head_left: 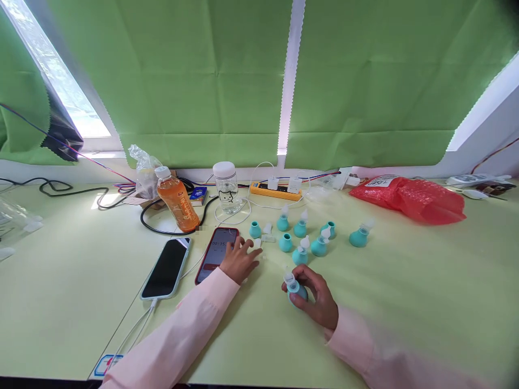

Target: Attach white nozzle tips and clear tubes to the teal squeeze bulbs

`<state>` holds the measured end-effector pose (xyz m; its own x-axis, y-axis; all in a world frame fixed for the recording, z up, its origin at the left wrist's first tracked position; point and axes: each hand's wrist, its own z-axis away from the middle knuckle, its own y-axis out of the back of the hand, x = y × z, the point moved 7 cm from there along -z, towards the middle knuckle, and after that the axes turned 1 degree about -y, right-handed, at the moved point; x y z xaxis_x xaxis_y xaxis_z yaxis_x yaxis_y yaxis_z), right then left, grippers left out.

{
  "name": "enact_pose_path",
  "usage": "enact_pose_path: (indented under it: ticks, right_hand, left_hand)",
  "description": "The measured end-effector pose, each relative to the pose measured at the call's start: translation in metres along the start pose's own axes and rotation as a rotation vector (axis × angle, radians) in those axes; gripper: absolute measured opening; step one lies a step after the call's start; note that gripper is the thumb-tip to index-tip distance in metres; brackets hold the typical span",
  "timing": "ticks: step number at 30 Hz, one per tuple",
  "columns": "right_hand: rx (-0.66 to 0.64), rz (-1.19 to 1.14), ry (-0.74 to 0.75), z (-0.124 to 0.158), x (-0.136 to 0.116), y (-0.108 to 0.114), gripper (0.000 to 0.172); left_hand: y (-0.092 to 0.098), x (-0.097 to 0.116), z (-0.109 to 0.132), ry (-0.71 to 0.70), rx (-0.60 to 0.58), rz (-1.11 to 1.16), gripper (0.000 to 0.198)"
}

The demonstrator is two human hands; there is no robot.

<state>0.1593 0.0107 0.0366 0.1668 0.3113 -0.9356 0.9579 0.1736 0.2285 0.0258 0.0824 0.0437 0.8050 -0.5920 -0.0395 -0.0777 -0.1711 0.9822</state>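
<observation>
My right hand (pixel 320 300) is closed around a teal nasal aspirator (pixel 297 292), a rubber bulb with a clear tip pointing up. My left hand (pixel 238 262) is at the right edge of a red-cased phone (pixel 217 248), fingers spread. Its fingertips are beside a small whitish plastic piece (pixel 257 243); I cannot tell whether they touch it. Just beyond lie a clear plastic part (pixel 268 238) and another whitish piece (pixel 267 228). Bare teal bulbs (pixel 285 243) with open necks stand among several bulbs fitted with clear tips (pixel 300 255). One tipped aspirator (pixel 359 236) lies apart, farther right.
A pale-cased phone (pixel 166 270) with a charging cable lies left. Behind stand an orange drink bottle (pixel 178 202), a clear jar (pixel 227 189) and a yellow power strip (pixel 275 191). A red plastic bag (pixel 409 199) lies back right. Black cable (pixel 152 224) loops around the bottle.
</observation>
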Motion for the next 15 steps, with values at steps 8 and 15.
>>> enact_pose_path:
  ticks: [8, 15]
  right_hand:
    - [0.006, 0.098, 0.002, 0.004, 0.009, -0.003, 0.014]
    - [-0.02, 0.185, 0.006, 0.005, 0.009, -0.008, 0.011]
  left_hand:
    - [0.005, 0.005, -0.001, -0.032, 0.003, 0.002, 0.029]
    - [-0.001, 0.013, -0.021, -0.064, 0.041, -0.109, 0.033]
